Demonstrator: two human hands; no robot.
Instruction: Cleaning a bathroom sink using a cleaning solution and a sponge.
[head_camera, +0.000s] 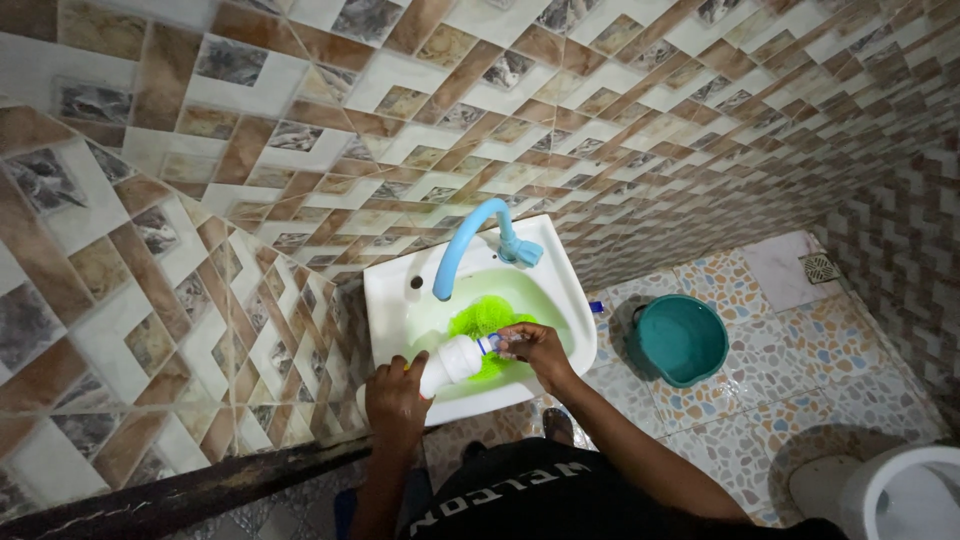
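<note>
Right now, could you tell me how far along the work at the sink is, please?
Done: a green sponge already lies in the white sink, under the blue tap. In hand: the left hand grips a white bottle tilted over the basin, while the right hand is at its cap end. Left: no water shows running, and the teal bucket sits untouched on the floor.

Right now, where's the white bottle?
In the head view, the white bottle lies tilted over the front of the white sink, above the green scrubber. The left hand grips its base and the right hand is at its cap.
</note>
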